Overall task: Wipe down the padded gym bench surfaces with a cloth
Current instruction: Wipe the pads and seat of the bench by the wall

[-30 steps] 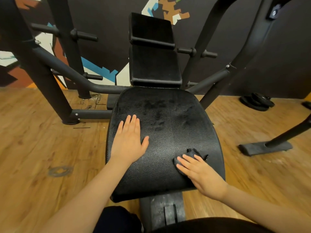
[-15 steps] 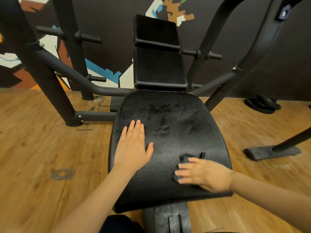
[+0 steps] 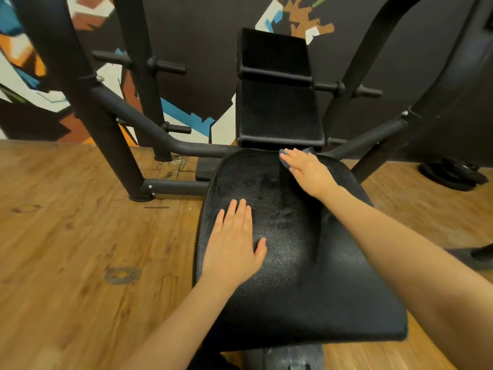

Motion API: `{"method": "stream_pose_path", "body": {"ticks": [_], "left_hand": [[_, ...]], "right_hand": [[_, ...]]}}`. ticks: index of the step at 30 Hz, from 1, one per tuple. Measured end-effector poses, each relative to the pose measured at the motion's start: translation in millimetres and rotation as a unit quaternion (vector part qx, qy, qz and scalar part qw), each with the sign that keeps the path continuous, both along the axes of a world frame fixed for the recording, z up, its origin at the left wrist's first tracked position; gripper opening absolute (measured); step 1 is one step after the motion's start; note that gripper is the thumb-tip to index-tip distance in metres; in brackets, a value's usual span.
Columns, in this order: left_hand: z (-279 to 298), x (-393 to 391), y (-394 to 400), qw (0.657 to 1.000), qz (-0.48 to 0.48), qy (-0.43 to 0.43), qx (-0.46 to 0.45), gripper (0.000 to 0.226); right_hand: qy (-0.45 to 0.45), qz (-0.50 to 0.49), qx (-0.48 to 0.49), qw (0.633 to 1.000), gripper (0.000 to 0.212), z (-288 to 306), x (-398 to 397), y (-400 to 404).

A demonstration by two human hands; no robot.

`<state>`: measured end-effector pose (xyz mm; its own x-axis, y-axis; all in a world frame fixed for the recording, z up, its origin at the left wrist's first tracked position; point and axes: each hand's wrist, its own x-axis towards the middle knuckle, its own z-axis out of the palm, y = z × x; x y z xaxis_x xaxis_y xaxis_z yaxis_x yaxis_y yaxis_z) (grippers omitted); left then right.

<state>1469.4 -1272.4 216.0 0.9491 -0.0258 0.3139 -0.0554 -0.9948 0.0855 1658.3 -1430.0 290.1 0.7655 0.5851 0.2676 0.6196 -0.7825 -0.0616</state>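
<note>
1. wood-plank floor (image 3: 80, 236) — warm brown, with a round scuff mark (image 3: 122, 275).
2. dark wall (image 3: 202, 49) painted with angular blue, white, orange shapes.
3. black weight plates (image 3: 453, 174) lie at right.

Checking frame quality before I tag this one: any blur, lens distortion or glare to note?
Head view: wide-angle bending bows the frame posts outward; soft motion blur at the upper left edge; mild sheen on the seat pad; the right hand and cloth slightly soft; the left hand fairly sharp.
</note>
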Motion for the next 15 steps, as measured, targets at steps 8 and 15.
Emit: {"method": "stream_pose_path", "body": {"ticks": [8, 15], "left_hand": [[-2.7, 1.2, -1.6, 1.000, 0.015, 0.005, 0.002, 0.071], [0.7, -1.9, -2.0, 1.000, -0.002, -0.003, 0.004, 0.064]], "right_hand": [[-0.020, 0.082, -0.032, 0.996, 0.050, -33.7, -70.3, -16.1], [-0.081, 0.158, -0.078, 0.981, 0.051, -70.6, -163.8, -41.6]]}}
